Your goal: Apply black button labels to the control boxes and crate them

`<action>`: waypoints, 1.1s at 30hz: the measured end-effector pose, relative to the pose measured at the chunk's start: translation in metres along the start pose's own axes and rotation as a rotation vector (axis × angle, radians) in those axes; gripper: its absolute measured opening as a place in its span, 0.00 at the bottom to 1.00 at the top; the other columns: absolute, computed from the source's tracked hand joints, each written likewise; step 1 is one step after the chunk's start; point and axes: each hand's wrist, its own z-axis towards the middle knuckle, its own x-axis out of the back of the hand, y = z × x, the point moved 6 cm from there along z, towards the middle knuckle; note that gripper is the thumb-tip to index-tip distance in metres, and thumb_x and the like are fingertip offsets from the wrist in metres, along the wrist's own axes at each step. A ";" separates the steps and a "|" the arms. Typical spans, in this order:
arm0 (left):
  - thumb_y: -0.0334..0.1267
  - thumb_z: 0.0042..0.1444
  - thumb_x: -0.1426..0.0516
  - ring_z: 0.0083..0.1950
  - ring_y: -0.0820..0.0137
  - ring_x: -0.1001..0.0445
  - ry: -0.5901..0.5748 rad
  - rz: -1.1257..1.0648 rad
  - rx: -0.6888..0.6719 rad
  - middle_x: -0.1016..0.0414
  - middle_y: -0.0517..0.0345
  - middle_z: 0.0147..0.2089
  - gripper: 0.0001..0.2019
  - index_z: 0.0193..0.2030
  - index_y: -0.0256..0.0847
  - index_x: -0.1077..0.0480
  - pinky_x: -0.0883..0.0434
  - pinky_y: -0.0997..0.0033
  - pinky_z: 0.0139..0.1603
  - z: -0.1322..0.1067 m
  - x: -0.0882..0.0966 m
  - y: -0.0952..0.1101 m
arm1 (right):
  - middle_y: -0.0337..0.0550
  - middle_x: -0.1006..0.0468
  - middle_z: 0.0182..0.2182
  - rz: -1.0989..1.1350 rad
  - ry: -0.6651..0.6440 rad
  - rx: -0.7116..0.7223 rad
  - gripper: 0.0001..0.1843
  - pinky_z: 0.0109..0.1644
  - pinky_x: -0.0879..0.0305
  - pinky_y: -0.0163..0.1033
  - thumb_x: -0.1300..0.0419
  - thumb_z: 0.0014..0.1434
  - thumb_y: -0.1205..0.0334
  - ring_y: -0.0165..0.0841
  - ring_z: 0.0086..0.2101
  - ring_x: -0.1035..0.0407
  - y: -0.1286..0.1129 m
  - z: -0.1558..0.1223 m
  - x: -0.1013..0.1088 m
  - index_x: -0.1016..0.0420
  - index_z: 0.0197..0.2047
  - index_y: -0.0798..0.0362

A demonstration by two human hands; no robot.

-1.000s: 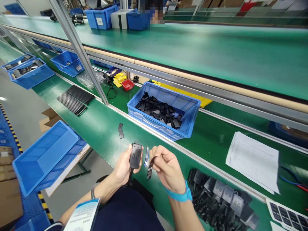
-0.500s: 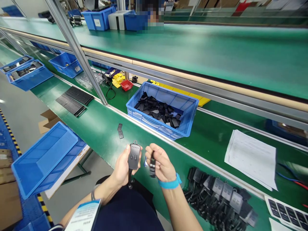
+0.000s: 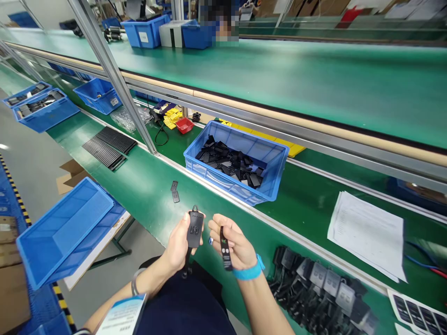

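My left hand [image 3: 176, 244] is closed around a flat black plastic device [image 3: 194, 236], with a hanging loop at its top and a dark cable below. Two raised marks and a row of small holes show on its face. To the right, my right hand [image 3: 240, 246] pinches one end of a narrow black label strip [image 3: 225, 253] with small white and green printing. The strip hangs down, apart from the device. Something small and blue shows by the right fingers; I cannot make out what it is. Two small dark plates [image 3: 175, 191] lie on the green bench beyond my left hand.
A blue bin [image 3: 237, 188] of black parts stands ahead. Many cabled black devices [image 3: 321, 288] are piled at right, near label sheets [image 3: 415, 309] and papers [image 3: 366, 235]. Black slatted trays [image 3: 108, 146] lie at left. A metal post [image 3: 115, 79] rises beside the raised conveyor [image 3: 296, 79].
The label strip has turned so that its printed face shows more, and its lower end hangs lower and further right. The device in my left hand has tilted slightly.
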 end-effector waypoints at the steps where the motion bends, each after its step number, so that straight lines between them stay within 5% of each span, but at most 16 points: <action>1: 0.63 0.58 0.49 0.26 0.73 0.35 0.013 0.012 -0.033 0.29 0.57 0.32 0.29 0.47 0.37 0.28 0.40 0.75 0.20 0.001 0.001 0.001 | 0.27 0.43 0.18 -0.061 0.024 0.021 0.27 0.15 0.61 0.26 0.26 0.43 0.48 0.19 0.16 0.59 -0.001 0.000 0.000 0.41 0.22 0.51; 5: 0.59 0.57 0.43 0.36 0.69 0.31 0.040 0.026 -0.171 0.28 0.57 0.33 0.24 0.43 0.38 0.26 0.32 0.73 0.36 0.003 0.003 0.008 | 0.32 0.35 0.18 -0.340 0.148 0.110 0.23 0.20 0.48 0.27 0.23 0.40 0.58 0.22 0.19 0.46 -0.003 0.005 0.002 0.36 0.21 0.53; 9: 0.64 0.56 0.46 0.23 0.74 0.37 -0.017 -0.065 0.040 0.32 0.59 0.27 0.30 0.44 0.35 0.28 0.44 0.76 0.18 0.003 -0.002 0.000 | 0.27 0.42 0.18 -0.135 0.003 0.003 0.29 0.14 0.64 0.26 0.26 0.42 0.46 0.18 0.16 0.60 -0.002 0.011 0.007 0.42 0.22 0.51; 12: 0.64 0.57 0.48 0.21 0.75 0.39 -0.028 -0.025 0.032 0.31 0.59 0.28 0.30 0.44 0.35 0.29 0.46 0.76 0.16 0.003 -0.003 0.001 | 0.26 0.45 0.19 -0.079 -0.003 0.013 0.29 0.14 0.66 0.26 0.27 0.44 0.45 0.18 0.16 0.63 -0.006 0.008 0.007 0.44 0.23 0.51; 17: 0.57 0.61 0.46 0.39 0.70 0.30 -0.015 0.032 -0.221 0.28 0.57 0.36 0.22 0.45 0.38 0.28 0.31 0.74 0.41 -0.001 -0.003 0.011 | 0.28 0.38 0.17 -0.289 0.093 0.079 0.24 0.18 0.54 0.25 0.24 0.42 0.58 0.19 0.17 0.49 0.000 0.007 0.005 0.38 0.22 0.54; 21: 0.61 0.61 0.50 0.22 0.76 0.38 -0.097 -0.047 -0.040 0.32 0.60 0.29 0.28 0.49 0.37 0.30 0.42 0.77 0.18 -0.006 -0.010 0.007 | 0.24 0.45 0.16 0.073 -0.122 -0.027 0.30 0.13 0.65 0.23 0.24 0.43 0.53 0.15 0.15 0.63 0.003 0.006 0.000 0.45 0.22 0.52; 24: 0.64 0.59 0.51 0.19 0.77 0.40 -0.094 -0.032 0.026 0.32 0.60 0.29 0.30 0.49 0.36 0.31 0.48 0.77 0.14 -0.007 -0.009 0.008 | 0.24 0.47 0.18 0.180 -0.141 0.002 0.28 0.12 0.66 0.23 0.26 0.46 0.53 0.17 0.16 0.65 -0.008 -0.001 -0.004 0.45 0.24 0.51; 26: 0.63 0.61 0.51 0.23 0.75 0.36 -0.071 0.019 -0.005 0.31 0.59 0.30 0.29 0.50 0.37 0.30 0.40 0.76 0.19 -0.006 -0.007 0.009 | 0.26 0.44 0.18 0.048 -0.056 0.049 0.24 0.14 0.60 0.23 0.27 0.48 0.54 0.18 0.16 0.60 -0.011 -0.005 -0.007 0.41 0.25 0.52; 28: 0.61 0.62 0.52 0.34 0.71 0.29 -0.046 0.068 -0.099 0.27 0.56 0.36 0.27 0.51 0.39 0.30 0.30 0.74 0.35 -0.005 -0.005 0.013 | 0.28 0.39 0.18 -0.177 0.087 0.138 0.22 0.17 0.52 0.25 0.26 0.46 0.56 0.19 0.17 0.51 -0.013 -0.006 -0.009 0.38 0.24 0.53; 30: 0.59 0.63 0.50 0.48 0.67 0.30 -0.027 0.120 -0.201 0.26 0.55 0.45 0.25 0.51 0.41 0.30 0.32 0.71 0.52 -0.005 -0.004 0.017 | 0.30 0.36 0.18 -0.379 0.222 0.221 0.22 0.22 0.45 0.27 0.24 0.42 0.59 0.21 0.20 0.45 -0.014 -0.005 -0.009 0.36 0.22 0.54; 33: 0.59 0.62 0.48 0.45 0.68 0.29 -0.046 0.092 -0.157 0.27 0.55 0.45 0.24 0.51 0.41 0.30 0.31 0.71 0.48 -0.004 -0.006 0.014 | 0.30 0.37 0.17 -0.402 0.220 0.183 0.23 0.20 0.46 0.27 0.23 0.40 0.60 0.21 0.19 0.47 -0.010 0.002 -0.003 0.37 0.21 0.54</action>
